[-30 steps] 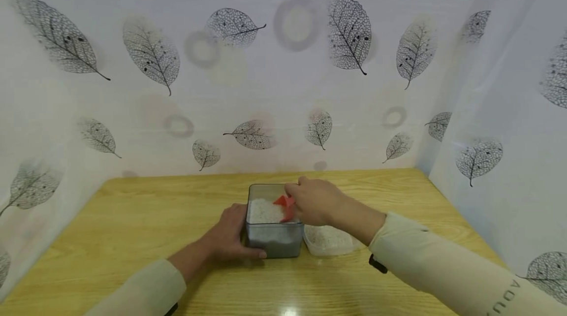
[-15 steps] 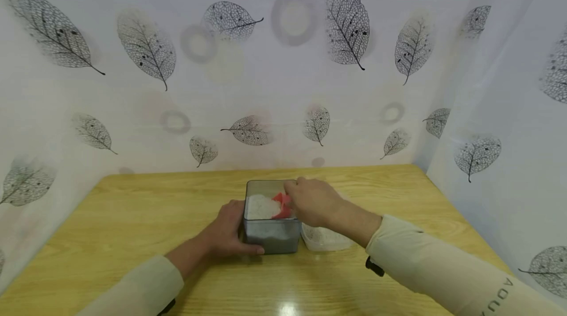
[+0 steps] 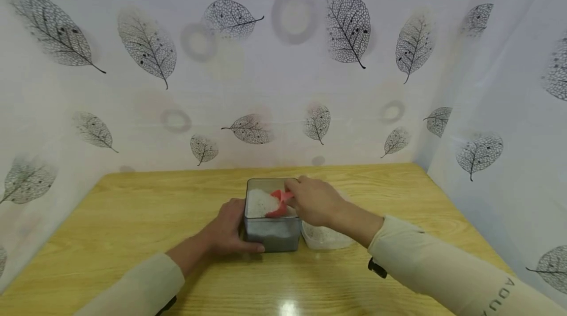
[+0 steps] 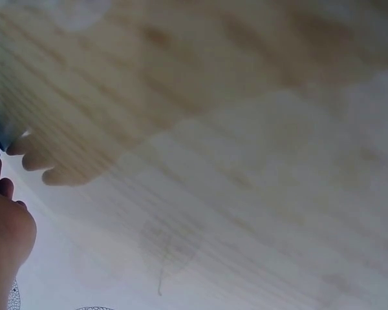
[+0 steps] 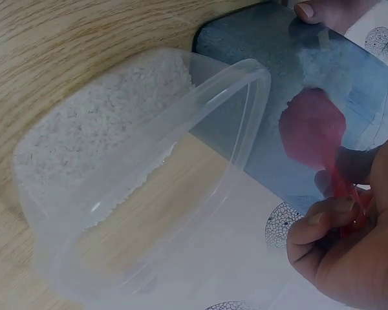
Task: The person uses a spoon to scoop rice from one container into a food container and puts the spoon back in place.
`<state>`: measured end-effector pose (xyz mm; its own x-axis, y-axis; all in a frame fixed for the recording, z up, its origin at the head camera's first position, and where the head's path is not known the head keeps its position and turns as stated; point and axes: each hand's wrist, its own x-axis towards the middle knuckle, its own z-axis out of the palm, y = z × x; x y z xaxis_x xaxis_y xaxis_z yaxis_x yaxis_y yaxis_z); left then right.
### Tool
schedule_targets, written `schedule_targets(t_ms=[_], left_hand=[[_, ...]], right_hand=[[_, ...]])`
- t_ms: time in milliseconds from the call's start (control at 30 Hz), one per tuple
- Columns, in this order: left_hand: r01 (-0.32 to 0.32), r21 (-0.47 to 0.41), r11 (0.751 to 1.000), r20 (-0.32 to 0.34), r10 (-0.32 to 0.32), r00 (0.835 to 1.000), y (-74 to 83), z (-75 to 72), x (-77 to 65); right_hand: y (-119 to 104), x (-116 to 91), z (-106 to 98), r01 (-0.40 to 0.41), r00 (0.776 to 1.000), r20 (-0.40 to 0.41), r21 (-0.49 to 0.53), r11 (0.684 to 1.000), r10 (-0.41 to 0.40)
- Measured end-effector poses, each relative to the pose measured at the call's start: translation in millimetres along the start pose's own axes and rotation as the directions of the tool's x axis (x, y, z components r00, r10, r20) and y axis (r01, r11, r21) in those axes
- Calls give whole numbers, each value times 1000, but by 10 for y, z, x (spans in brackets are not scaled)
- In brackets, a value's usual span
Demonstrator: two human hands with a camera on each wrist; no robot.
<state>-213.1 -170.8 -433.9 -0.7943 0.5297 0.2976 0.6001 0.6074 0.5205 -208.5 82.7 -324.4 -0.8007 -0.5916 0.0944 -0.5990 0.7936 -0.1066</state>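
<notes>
Turned since the earlier frame, the red scoop (image 3: 277, 209) sits at white grains (image 3: 258, 202), lower centre — just left of the right hand (image 3: 316, 203), whose fingers pinch its handle. The left hand (image 3: 229, 231) grips the grey box (image 3: 272, 235) — a clear tub (image 3: 327, 240) beside it.
</notes>
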Motion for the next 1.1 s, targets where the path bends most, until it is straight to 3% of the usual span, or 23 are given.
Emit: schedule_targets(t_ms=[367,633,1100], left_hand=[[10,-6,1000,17,-10,1000,11,31,8],[4,-9,1000,7,-4,1000,9,6,-6],[45,1,999,29,-45,999,-20,26,-8]], right_hand=[[73,21,-89,-52,996,76,46,998,48],[152,-23,-154,-26,996,82,102,994,18],[325,-186,-25,54,997,-69,255,965,-37]])
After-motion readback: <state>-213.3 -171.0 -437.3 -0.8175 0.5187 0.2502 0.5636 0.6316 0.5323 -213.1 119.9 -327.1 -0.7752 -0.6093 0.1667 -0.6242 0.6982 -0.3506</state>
